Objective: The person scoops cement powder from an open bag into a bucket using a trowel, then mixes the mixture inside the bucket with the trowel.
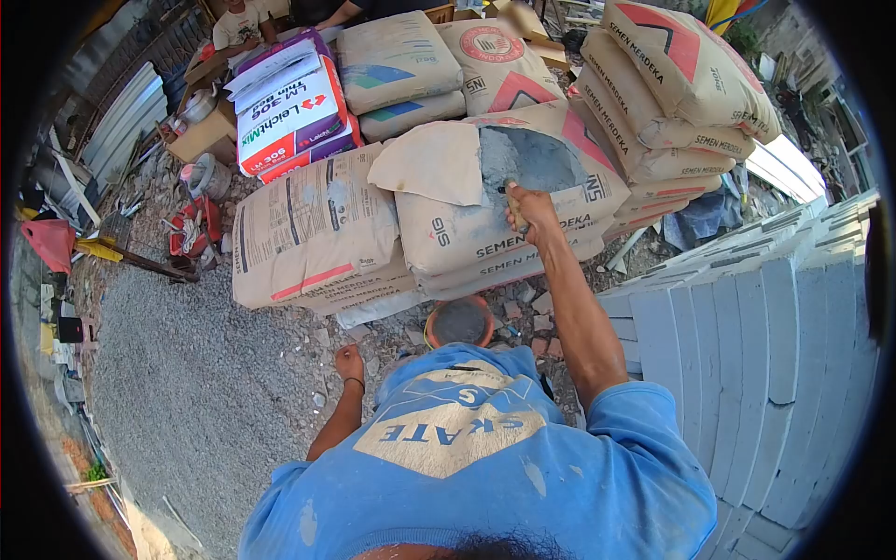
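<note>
My right hand (532, 207) is closed around the handle of a trowel (512, 191). The trowel's blade is sunk in grey cement powder (546, 166) inside a torn-open cement bag (523, 231), so most of it is hidden. A pale paper flap (427, 166) lies folded back to the left of the opening. Down by my left side, my left hand (349, 364) hangs with its fingers curled and nothing visible in it. Below the open bag, on the ground in front of me, stands an orange bucket (484, 313) with grey material inside.
More cement bags (313, 219) are stacked left, behind and right (672, 103). A white-and-purple LeichtMix bag (294, 117) sits at the back left. Gravel (196, 373) spreads at left; pale blocks (747, 336) rise at right. Another person (241, 28) is at the far left back.
</note>
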The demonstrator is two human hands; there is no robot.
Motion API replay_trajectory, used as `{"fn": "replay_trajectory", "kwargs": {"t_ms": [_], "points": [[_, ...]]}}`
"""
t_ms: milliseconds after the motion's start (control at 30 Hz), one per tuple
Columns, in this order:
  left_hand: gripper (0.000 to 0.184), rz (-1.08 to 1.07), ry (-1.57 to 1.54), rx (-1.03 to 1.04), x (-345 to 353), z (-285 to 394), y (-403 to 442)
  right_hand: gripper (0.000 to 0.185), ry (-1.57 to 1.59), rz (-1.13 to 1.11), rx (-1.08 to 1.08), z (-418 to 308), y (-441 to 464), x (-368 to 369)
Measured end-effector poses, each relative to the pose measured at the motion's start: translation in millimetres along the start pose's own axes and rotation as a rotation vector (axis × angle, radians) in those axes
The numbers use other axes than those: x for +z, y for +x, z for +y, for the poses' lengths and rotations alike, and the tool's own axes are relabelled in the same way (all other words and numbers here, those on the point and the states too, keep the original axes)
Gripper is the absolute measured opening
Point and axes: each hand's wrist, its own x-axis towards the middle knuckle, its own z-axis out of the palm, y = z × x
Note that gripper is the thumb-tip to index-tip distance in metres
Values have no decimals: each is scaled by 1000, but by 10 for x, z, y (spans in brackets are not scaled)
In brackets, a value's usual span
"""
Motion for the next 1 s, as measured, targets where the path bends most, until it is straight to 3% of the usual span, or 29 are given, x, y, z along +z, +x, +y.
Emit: {"fn": "replay_trajectory", "kwargs": {"t_ms": [400, 533, 600, 667, 800, 900, 1000], "points": [[49, -44, 165, -357, -402, -607, -424, 36, -53, 30, -61, -117, -415, -380], [47, -73, 152, -346, -334, -854, -454, 37, -105, 27, -111, -36, -560, -404], [47, -32, 105, -314, -291, -618, -341, 36, -94, 21, -124, 0, -655, -375], [45, -165, 219, -314, -431, -305, -403, 34, -84, 4, -118, 25, -761, -348], [44, -183, 157, -266, -257, -301, -77, 32, -78, -35, -151, 82, -1069, -362], [44, -244, 144, -229, -411, 69, -66, 33, -70, -24, -168, 75, -1465, -241], [43, -352, 140, -216, -270, -146, 189, 34, -104, -19, -178, 190, -1787, -197]]}}
